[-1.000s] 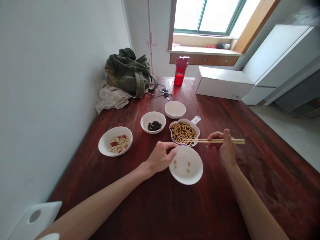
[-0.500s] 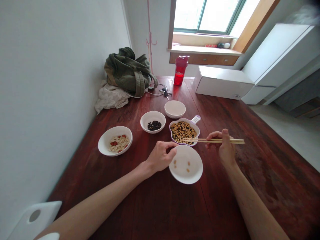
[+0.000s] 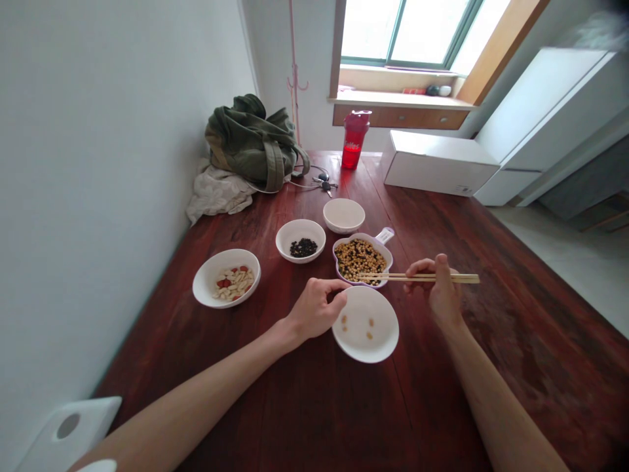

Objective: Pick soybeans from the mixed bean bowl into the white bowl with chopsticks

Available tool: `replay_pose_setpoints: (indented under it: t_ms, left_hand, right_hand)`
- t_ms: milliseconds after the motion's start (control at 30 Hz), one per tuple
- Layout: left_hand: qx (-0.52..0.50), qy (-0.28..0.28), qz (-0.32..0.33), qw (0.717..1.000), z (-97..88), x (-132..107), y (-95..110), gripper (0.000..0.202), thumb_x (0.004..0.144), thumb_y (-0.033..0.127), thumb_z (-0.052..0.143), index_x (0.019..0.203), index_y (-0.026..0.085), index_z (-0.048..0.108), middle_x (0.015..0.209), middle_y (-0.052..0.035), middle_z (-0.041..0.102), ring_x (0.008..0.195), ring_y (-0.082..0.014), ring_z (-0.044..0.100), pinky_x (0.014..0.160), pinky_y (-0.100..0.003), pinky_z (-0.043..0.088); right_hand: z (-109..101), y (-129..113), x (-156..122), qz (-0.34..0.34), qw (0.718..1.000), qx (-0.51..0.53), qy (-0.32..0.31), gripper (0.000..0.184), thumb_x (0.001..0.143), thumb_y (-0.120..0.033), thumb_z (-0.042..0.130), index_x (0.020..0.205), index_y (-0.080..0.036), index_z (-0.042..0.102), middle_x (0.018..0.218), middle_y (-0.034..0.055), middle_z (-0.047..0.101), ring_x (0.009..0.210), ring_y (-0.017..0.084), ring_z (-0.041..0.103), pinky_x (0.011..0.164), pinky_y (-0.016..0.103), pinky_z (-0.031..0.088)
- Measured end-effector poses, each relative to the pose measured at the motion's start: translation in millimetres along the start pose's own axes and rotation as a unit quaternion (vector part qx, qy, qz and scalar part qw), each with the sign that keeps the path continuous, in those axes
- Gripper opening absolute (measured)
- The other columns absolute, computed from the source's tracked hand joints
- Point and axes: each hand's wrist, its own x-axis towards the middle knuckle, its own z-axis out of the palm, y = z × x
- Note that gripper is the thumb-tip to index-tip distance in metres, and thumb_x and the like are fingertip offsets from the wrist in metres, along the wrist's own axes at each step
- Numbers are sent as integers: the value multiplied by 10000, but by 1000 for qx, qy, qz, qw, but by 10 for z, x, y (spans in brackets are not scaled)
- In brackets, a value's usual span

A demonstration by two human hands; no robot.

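My left hand [image 3: 319, 305] pinches the upper left rim of a white bowl [image 3: 366, 354] holding several pale yellow beans. A pair of chopsticks [image 3: 393, 277] is gripped in my right hand [image 3: 439, 288]. Their tips reach into a purple-rimmed handled dish [image 3: 384, 235], over mixed yellow and black beans [image 3: 361, 257]; whether they grasp a bean is too small to tell. Behind my left hand stands a white bowl [image 3: 282, 248] with black beans in it. Another white bowl [image 3: 201, 288] at the left contains pale and reddish pieces. Farther back is a white bowl [image 3: 344, 215] with nothing visible inside.
A green bag [image 3: 250, 141] lies on pale cloth [image 3: 219, 190] at the back left, near keys [image 3: 325, 183]. A red shaker bottle [image 3: 354, 141] and a long white box [image 3: 437, 164] stand at the table's far end. White wall borders the left side.
Almost nothing differs. The chopsticks and my right hand have shifted very slightly left; my left hand stays on the bowl's rim.
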Motion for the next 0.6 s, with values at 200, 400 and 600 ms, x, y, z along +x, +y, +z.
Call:
replay_pose_setpoints:
  t_ms: [200, 400, 600]
  left_hand:
    - [0, 2, -4, 1000, 1, -3, 6, 344, 927, 211, 537, 1142, 149, 799, 918, -57, 806, 767, -171, 705, 650, -223, 506]
    - [-2, 0, -6, 1000, -6, -2, 19, 347, 926, 215, 532, 1134, 142, 800, 919, -61, 807, 762, -170, 703, 642, -218, 502]
    - [3, -5, -8, 1000, -8, -3, 21, 354, 924, 214, 538, 1158, 145, 794, 942, -61, 808, 748, -167, 692, 627, -217, 489]
  right_hand:
    - [25, -7, -21, -10, 1000, -3, 9, 636, 957, -666, 479, 655, -159, 714, 571, 48, 648, 438, 141, 602, 414, 247, 483]
    - [-28, -23, 23, 3, 998, 39, 42, 630, 936, -684, 496, 637, -169, 702, 541, 40, 629, 395, 140, 573, 355, 243, 427]
    - [-90, -159, 22, 16, 991, 116, -68, 661, 938, -708, 456, 568, -201, 662, 533, 40, 577, 421, 153, 555, 346, 263, 414]
